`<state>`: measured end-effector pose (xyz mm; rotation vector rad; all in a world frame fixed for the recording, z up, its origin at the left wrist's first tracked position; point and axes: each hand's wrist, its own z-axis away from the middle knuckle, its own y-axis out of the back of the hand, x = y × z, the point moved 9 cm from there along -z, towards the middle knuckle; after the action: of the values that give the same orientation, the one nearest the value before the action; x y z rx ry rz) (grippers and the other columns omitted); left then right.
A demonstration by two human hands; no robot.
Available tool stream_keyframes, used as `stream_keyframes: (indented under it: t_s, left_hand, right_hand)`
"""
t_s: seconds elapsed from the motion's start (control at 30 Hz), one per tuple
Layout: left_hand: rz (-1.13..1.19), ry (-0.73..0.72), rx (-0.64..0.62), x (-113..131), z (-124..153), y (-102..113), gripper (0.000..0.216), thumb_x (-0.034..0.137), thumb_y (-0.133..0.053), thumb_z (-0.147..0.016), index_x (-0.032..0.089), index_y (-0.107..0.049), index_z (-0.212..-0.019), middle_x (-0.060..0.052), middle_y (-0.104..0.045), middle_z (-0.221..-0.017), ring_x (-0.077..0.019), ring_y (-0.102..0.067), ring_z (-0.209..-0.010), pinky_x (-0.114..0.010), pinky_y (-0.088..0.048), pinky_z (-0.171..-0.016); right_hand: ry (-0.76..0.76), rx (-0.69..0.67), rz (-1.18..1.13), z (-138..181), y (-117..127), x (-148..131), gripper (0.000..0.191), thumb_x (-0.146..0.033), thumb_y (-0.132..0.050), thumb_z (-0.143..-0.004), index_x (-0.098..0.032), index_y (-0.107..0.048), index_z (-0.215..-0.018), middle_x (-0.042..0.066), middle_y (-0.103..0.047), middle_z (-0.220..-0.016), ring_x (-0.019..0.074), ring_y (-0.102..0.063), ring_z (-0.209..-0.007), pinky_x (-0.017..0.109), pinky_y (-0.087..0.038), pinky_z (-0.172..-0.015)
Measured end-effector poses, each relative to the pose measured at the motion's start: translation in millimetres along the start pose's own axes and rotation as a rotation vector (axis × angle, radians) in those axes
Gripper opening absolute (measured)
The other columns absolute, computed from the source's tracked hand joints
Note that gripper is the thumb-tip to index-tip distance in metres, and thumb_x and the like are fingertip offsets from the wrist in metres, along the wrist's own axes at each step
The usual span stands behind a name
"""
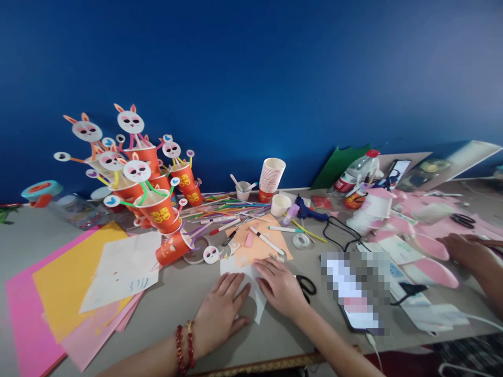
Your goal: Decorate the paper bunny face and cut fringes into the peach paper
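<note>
My left hand [220, 313] lies on a small white sheet of paper [257, 303], fingers stretched out and thumb apart. Against the same sheet rests my right hand [282, 289], its fingers extended over the top edge. Both hands cover much of the paper. Just beyond them are an orange paper sheet [279, 222], a white marker [267, 242] and a small round rabbit face [211, 254]. Black-handled scissors [307, 287] lie beside my right wrist, partly hidden by it.
Red paper cups [159, 212] with rabbit figures stand at left, near coloured paper [23, 293]. Stacked cups [271, 180], a blue glue gun [310, 209] and tape [301, 240] lie beyond. At right are a phone [349, 293], a cable and another person's hand [466, 250].
</note>
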<state>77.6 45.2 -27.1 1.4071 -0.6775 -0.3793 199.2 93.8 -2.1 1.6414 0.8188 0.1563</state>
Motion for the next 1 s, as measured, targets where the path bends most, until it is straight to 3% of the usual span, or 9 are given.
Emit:
stream_keyframes:
  t_s: [0.17, 0.37, 0.53, 0.7, 1.0]
  left_hand:
    - [-0.017, -0.009, -0.028, -1, -1, 2, 0.073, 0.053, -0.064, -0.086, 0.027, -0.036, -0.148, -0.009, -0.039, -0.154, -0.0298, -0.037, -0.138, -0.05, -0.025, -0.117]
    - [-0.042, -0.024, -0.013, 0, -1, 1, 0.072, 0.054, -0.06, -0.088, 0.025, -0.035, -0.149, -0.01, -0.04, -0.153, -0.0303, -0.036, -0.138, -0.05, -0.023, -0.118]
    - [-0.038, -0.026, -0.006, 0, 0, 1, 0.071, 0.056, -0.057, -0.09, 0.025, -0.034, -0.149, -0.011, -0.039, -0.154, -0.0302, -0.036, -0.139, -0.05, -0.022, -0.118]
    - [-0.024, -0.034, 0.002, 0, 1, 0, 0.071, 0.058, -0.053, -0.091, 0.026, -0.032, -0.15, -0.01, -0.037, -0.155, -0.0294, -0.035, -0.139, -0.049, -0.022, -0.118]
    - [0.0, -0.046, -0.006, -1, 2, -1, 0.07, 0.061, -0.046, -0.093, 0.025, -0.031, -0.151, -0.011, -0.036, -0.155, -0.0304, -0.033, -0.14, -0.051, -0.021, -0.117]
  right_hand:
    - [-0.059, 0.006, 0.059, -1, 17, 21, 0.025, -0.016, -0.051, -0.093, -0.017, -0.065, -0.113, 0.01, -0.071, -0.115, 0.0255, -0.06, -0.111, 0.04, -0.046, -0.098]
    - [-0.062, -0.266, 0.296, -15, 16, 23, 0.013, -0.023, -0.056, -0.092, -0.017, -0.068, -0.095, 0.01, -0.071, -0.098, 0.0258, -0.065, -0.092, 0.035, -0.046, -0.08]
    - [-0.122, -0.373, 0.351, -31, 9, 23, 0.011, -0.02, -0.055, -0.089, -0.017, -0.066, -0.089, 0.01, -0.07, -0.093, 0.0243, -0.067, -0.084, 0.031, -0.044, -0.068]
    - [-0.189, -0.383, 0.368, -39, 8, 23, 0.01, -0.017, -0.06, -0.08, -0.016, -0.066, -0.087, 0.012, -0.071, -0.089, 0.0262, -0.069, -0.083, 0.03, -0.043, -0.065]
    - [-0.253, -0.329, 0.32, -46, 15, 23, 0.009, -0.021, -0.056, -0.081, -0.019, -0.064, -0.085, 0.008, -0.073, -0.089, 0.0231, -0.069, -0.079, 0.028, -0.039, -0.061]
